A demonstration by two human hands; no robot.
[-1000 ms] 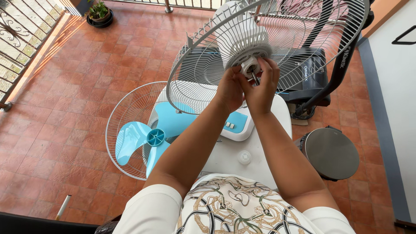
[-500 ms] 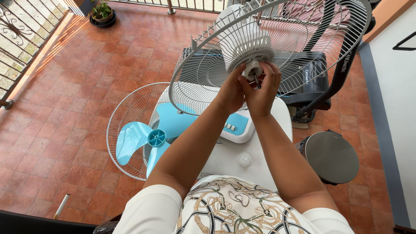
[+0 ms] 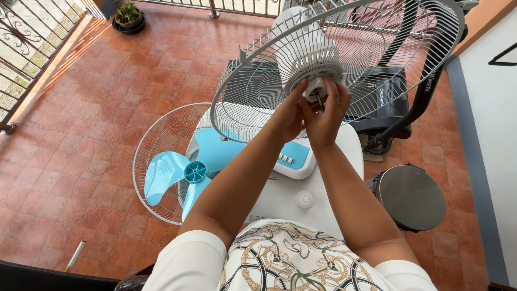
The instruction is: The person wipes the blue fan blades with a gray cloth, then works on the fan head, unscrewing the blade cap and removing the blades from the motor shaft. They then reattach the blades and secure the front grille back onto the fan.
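A white fan stands in front of me, its wire rear guard (image 3: pixel 371 48) mounted around the white motor housing (image 3: pixel 301 48). Both hands meet at the guard's centre, on a white ring nut (image 3: pixel 314 89) around the metal shaft. My left hand (image 3: pixel 291 116) pinches the nut from the left; my right hand (image 3: pixel 327 113) grips it from the right. Below, the fan's blue and white base with buttons (image 3: pixel 293 159) rests on a white table (image 3: pixel 328 199). A light blue fan blade (image 3: pixel 186 170) lies in the loose front guard (image 3: pixel 156 161) on the floor at left.
A small white cap (image 3: pixel 304 200) lies on the table. A round steel-lidded bin (image 3: pixel 412 196) stands at right, a black exercise machine (image 3: pixel 398 91) behind the fan. A potted plant (image 3: pixel 128 13) and iron railing (image 3: pixel 27 48) border the terracotta tile floor.
The view has shifted slightly, so the fan sits a little to the right. Both hands stay on the nut at the guard's centre.
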